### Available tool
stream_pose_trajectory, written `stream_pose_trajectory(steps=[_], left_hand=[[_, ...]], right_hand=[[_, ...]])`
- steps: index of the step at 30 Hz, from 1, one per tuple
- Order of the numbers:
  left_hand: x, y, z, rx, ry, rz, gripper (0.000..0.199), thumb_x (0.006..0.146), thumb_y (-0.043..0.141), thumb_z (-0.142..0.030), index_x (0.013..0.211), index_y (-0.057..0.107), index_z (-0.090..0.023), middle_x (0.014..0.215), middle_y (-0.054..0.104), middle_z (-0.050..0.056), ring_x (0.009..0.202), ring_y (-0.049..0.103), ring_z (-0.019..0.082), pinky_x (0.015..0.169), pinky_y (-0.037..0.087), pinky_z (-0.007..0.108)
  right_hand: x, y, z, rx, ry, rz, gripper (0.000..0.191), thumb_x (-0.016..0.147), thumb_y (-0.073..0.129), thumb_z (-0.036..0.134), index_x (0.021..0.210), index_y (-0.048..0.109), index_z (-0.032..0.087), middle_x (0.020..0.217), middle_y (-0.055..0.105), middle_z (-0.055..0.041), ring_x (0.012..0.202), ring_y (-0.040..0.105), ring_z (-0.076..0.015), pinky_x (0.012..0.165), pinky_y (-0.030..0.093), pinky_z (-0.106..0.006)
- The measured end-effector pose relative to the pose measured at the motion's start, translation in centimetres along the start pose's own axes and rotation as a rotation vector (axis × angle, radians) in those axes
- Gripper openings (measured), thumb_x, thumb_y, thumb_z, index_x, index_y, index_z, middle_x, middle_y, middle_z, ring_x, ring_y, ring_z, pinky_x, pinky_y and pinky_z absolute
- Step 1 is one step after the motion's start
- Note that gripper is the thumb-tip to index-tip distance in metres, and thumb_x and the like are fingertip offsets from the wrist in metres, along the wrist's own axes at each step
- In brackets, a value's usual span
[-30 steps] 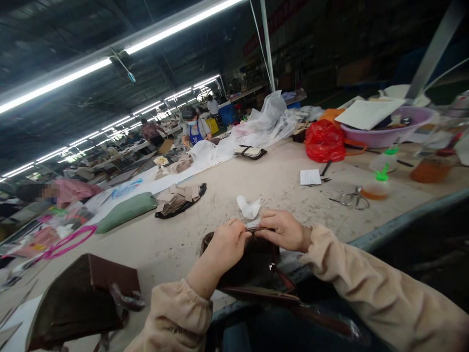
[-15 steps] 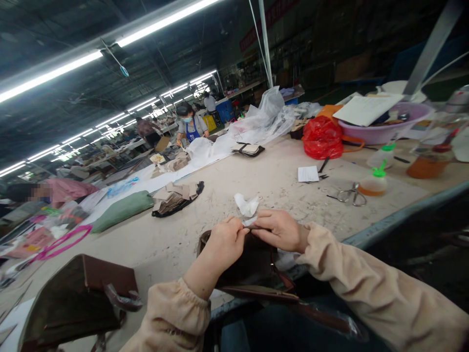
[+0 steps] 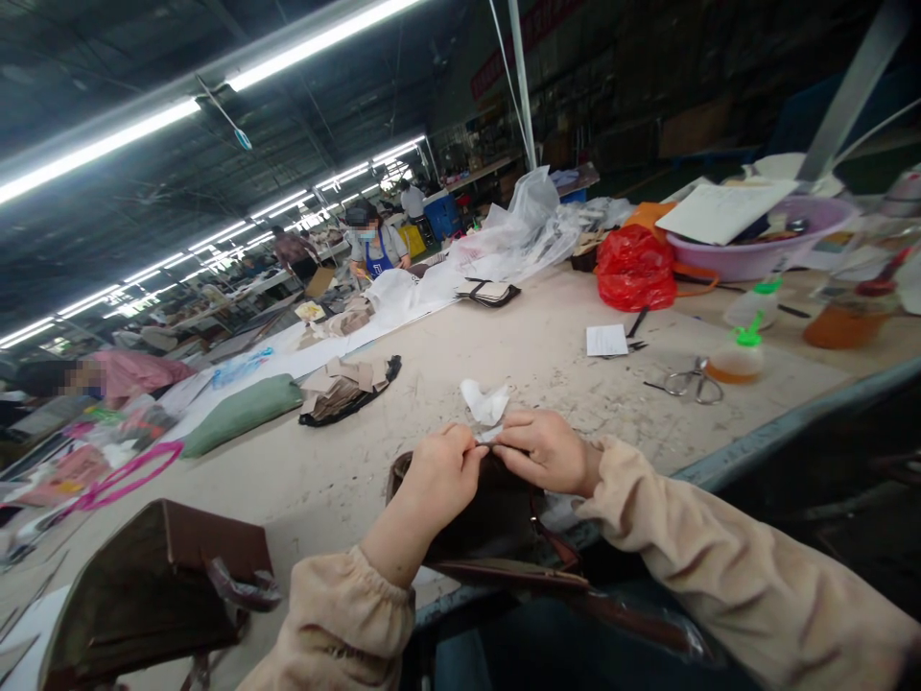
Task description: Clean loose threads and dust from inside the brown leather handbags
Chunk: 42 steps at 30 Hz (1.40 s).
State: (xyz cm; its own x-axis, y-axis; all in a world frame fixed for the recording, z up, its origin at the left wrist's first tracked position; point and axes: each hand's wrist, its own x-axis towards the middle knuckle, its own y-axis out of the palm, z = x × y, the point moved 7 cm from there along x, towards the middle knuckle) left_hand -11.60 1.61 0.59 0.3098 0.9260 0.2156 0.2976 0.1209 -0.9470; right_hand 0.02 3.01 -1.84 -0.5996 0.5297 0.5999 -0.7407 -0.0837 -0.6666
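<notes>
A dark brown handbag [image 3: 496, 528] lies open at the table's front edge, partly over my lap. My left hand [image 3: 446, 467] pinches the far rim of its mouth between thumb and fingers. Right beside it, my right hand [image 3: 541, 448] grips the same rim, fingertips almost touching the left ones. Both wrists are in beige sleeves. Just beyond my fingers sits a crumpled white piece of paper or film [image 3: 484, 401]. The bag's strap, partly wrapped in clear film, hangs toward me. What lies inside the bag is too dark to make out.
A second brown bag [image 3: 216, 547] stands at the left. Scissors [image 3: 692, 382], a squeeze bottle [image 3: 738, 360] of amber liquid, a red plastic bag [image 3: 633, 269] and a purple basin [image 3: 763, 251] are at the right. A green cushion-like roll [image 3: 245, 415] lies left; a co-worker [image 3: 378, 245] stands beyond.
My hands keep their hold on the bag's rim, with only a very slight shift of the fingers. Otherwise the scene stays the same.
</notes>
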Motion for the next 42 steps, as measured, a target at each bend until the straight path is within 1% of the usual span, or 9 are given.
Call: stream_pose_trajectory(steps=[5, 10, 12, 16, 18, 22, 27, 33, 42], left_hand=[[0.1, -0.1, 0.0, 0.024, -0.008, 0.002, 0.014, 0.084, 0.054, -0.021, 0.07, 0.056, -0.017, 0.071, 0.062, 0.003, 0.067, 0.057, 0.016, 0.063, 0.04, 0.027], [0.2, -0.1, 0.0, 0.053, -0.022, -0.009, 0.016, 0.085, 0.053, -0.021, 0.07, 0.057, -0.016, 0.071, 0.062, 0.003, 0.066, 0.057, 0.016, 0.062, 0.04, 0.028], [0.3, 0.0, 0.1, 0.049, -0.023, -0.016, 0.016, 0.084, 0.053, -0.021, 0.07, 0.057, -0.016, 0.071, 0.062, 0.003, 0.066, 0.057, 0.016, 0.062, 0.041, 0.028], [0.3, -0.2, 0.7, -0.017, -0.04, 0.002, 0.014, 0.083, 0.056, -0.022, 0.071, 0.061, -0.017, 0.075, 0.066, 0.004, 0.072, 0.061, 0.017, 0.068, 0.046, 0.029], [0.0, -0.6, 1.0, -0.058, -0.026, 0.027, 0.012, 0.081, 0.06, -0.024, 0.072, 0.063, -0.017, 0.088, 0.07, 0.006, 0.083, 0.064, 0.019, 0.078, 0.048, 0.031], [-0.6, -1.5, 1.8, -0.054, -0.005, 0.075, 0.012, 0.075, 0.07, -0.029, 0.08, 0.068, -0.019, 0.113, 0.067, 0.009, 0.105, 0.061, 0.023, 0.095, 0.044, 0.036], [-0.9, -1.8, 3.1, -0.024, -0.016, 0.028, 0.013, 0.082, 0.061, -0.025, 0.072, 0.064, -0.019, 0.098, 0.07, 0.006, 0.092, 0.064, 0.019, 0.086, 0.047, 0.031], [-0.8, -1.5, 3.5, 0.067, -0.023, 0.001, 0.018, 0.089, 0.05, -0.027, 0.079, 0.062, -0.017, 0.079, 0.066, 0.004, 0.075, 0.061, 0.017, 0.07, 0.044, 0.027], [-0.5, -1.3, 3.8, 0.138, -0.073, -0.011, 0.021, 0.088, 0.05, -0.028, 0.072, 0.06, -0.017, 0.075, 0.064, 0.004, 0.071, 0.058, 0.016, 0.065, 0.038, 0.027]], right_hand=[[-0.3, 0.1, -0.3, -0.125, -0.019, 0.01, 0.034, 0.093, 0.04, 0.027, 0.077, 0.067, 0.015, 0.07, 0.057, -0.0064, 0.069, 0.053, -0.0154, 0.063, 0.039, -0.028], [-0.7, -0.1, -1.1, -0.12, 0.047, 0.144, 0.042, 0.09, 0.047, 0.051, 0.108, 0.067, 0.019, 0.088, 0.063, -0.0067, 0.081, 0.058, -0.0171, 0.066, 0.041, -0.026], [-0.4, -0.3, -1.1, -0.133, 0.069, 0.161, 0.046, 0.086, 0.051, 0.056, 0.112, 0.065, 0.02, 0.091, 0.063, -0.0063, 0.082, 0.059, -0.0174, 0.066, 0.041, -0.027], [0.6, -0.2, -1.0, -0.155, 0.091, 0.132, 0.034, 0.094, 0.045, 0.042, 0.09, 0.071, 0.019, 0.082, 0.062, -0.0044, 0.076, 0.058, -0.0143, 0.063, 0.039, -0.025], [0.9, 0.0, -1.2, -0.165, 0.083, 0.122, 0.034, 0.094, 0.046, 0.038, 0.081, 0.07, 0.017, 0.079, 0.061, -0.0044, 0.074, 0.057, -0.0138, 0.062, 0.038, -0.025], [1.2, 0.0, -2.0, -0.165, 0.08, 0.085, 0.034, 0.093, 0.048, 0.037, 0.079, 0.068, 0.014, 0.079, 0.061, -0.0056, 0.076, 0.056, -0.0149, 0.064, 0.038, -0.025], [1.3, 0.1, -2.1, -0.177, 0.064, 0.09, 0.033, 0.093, 0.046, 0.035, 0.076, 0.067, 0.015, 0.077, 0.06, -0.0048, 0.074, 0.055, -0.0142, 0.064, 0.037, -0.025], [1.3, 0.1, -1.9, -0.177, 0.085, 0.102, 0.033, 0.093, 0.044, 0.033, 0.079, 0.068, 0.015, 0.079, 0.061, -0.0054, 0.077, 0.056, -0.0141, 0.065, 0.037, -0.024], [1.9, 0.2, -1.9, -0.109, 0.111, 0.088, 0.027, 0.088, 0.05, 0.028, 0.068, 0.062, 0.015, 0.075, 0.058, -0.0039, 0.073, 0.055, -0.012, 0.065, 0.038, -0.022]])
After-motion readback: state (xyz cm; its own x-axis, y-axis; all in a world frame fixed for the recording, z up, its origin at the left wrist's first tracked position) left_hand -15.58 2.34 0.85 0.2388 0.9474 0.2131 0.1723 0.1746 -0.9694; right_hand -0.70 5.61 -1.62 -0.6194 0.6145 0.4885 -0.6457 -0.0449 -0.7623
